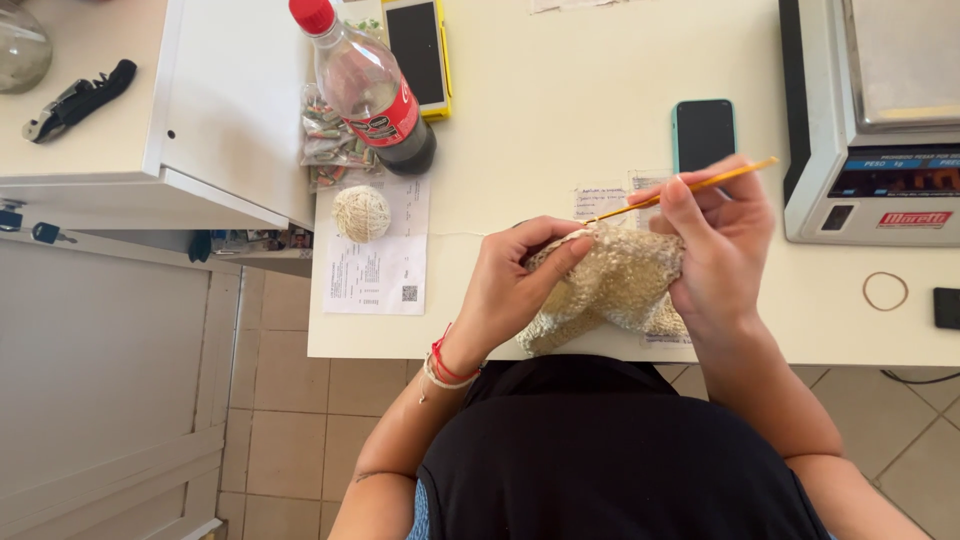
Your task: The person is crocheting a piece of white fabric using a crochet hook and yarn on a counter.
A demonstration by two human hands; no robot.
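- We sit at a wide cream-white surface point(560, 110) that carries everything within easy reach of both arms.
- A grey weighing scale with a steel pan point(880, 120) stands at the far right, well apart from the work.
- A clear plastic bottle with a red cap point(365, 85) lies tilted near a round ball of cream yarn point(361, 213), which rests on a printed sheet so the strand can feed toward us.
- The beige crocheted fabric piece point(610, 285) hangs over the near edge, between both hands.
- Our left hand point(505, 290) steadies it, its fingers point(560, 262) pinching the upper rim.
- Our right hand point(725, 245) grips the thin orange crochet hook point(685, 188) pencil-fashion, fingers pressed together, tip at the fabric's top edge.
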